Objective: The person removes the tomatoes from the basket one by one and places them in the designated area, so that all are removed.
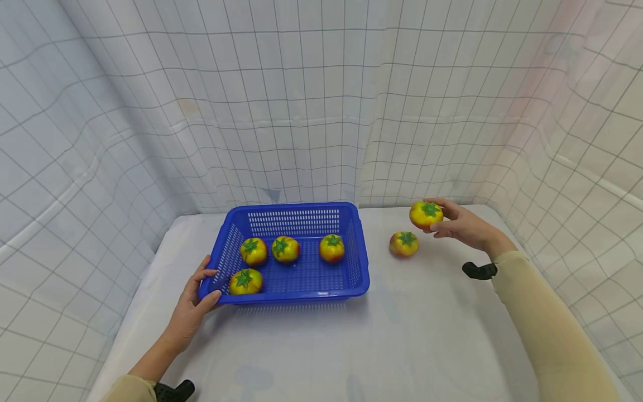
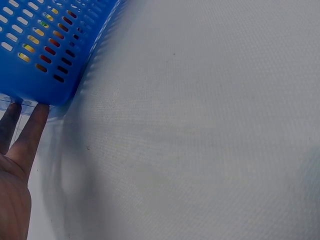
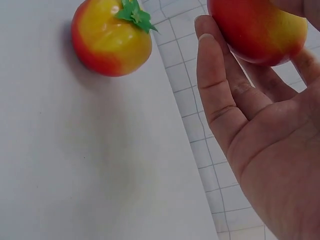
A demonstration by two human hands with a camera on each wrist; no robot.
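Note:
My left hand grips the near left corner of a blue plastic basket, its thumb at the front rim and fingers at the left side. In the left wrist view two fingertips touch the basket's edge. Several yellow-and-red artificial fruits with green leafy caps, such as one fruit at the right, lie inside. My right hand holds another such fruit above the table, pinched between thumb and fingers. Just below and left of that hand, one more fruit rests on the table.
A white cloth covers the table. White sheets with a grid pattern hang behind it and along both sides. A black wrist strap mount sits on the right wrist, and another on the left.

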